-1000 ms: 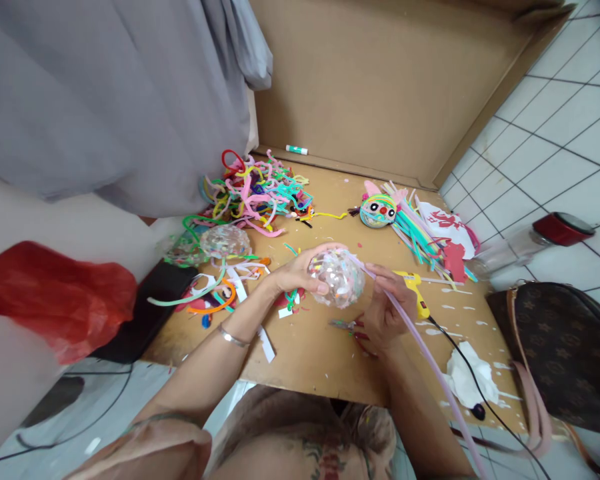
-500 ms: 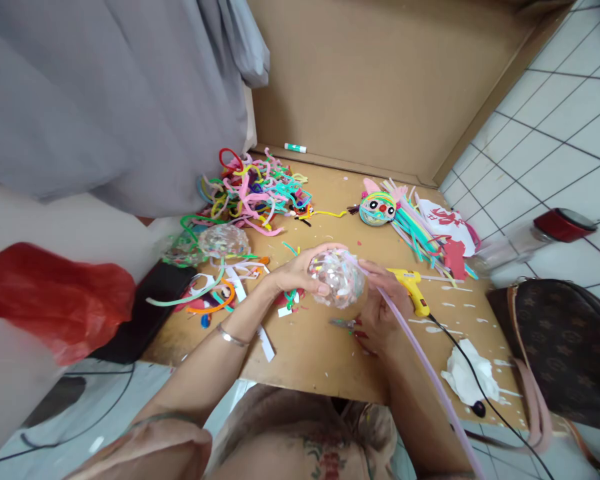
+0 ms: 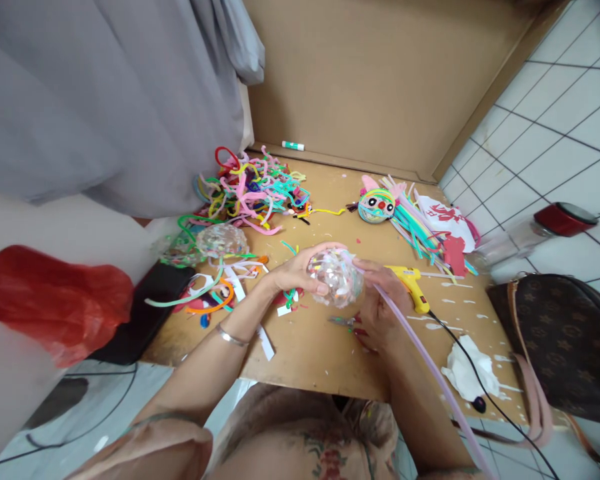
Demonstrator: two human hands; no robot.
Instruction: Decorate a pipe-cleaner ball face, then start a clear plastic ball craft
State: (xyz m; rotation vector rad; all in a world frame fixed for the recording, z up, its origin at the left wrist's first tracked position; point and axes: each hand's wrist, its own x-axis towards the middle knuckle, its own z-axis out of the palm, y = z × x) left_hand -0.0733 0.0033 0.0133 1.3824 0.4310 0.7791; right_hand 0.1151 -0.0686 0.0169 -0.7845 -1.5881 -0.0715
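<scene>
My left hand is wrapped round the side of a clear ball with colourful bits showing in it. At the ball's upper right, my right hand pinches a long lilac pipe cleaner against its surface. The strip's free length trails down over my right forearm to the bottom edge. Below the ball, the metal tips of scissors show beside my right fingers. Their handles are hidden, and I cannot tell whether the hand holds them. A yellow glue gun lies just right of that hand.
Tangled pipe cleaners and another clear ball lie at the left. A decorated ball with a face sits at the back beside straight pipe cleaners. Crumpled tissue, a black cord and a brown bag are at the right.
The camera view has shifted very slightly. Both hands, the ball and the lilac pipe cleaner keep nearly the same positions.
</scene>
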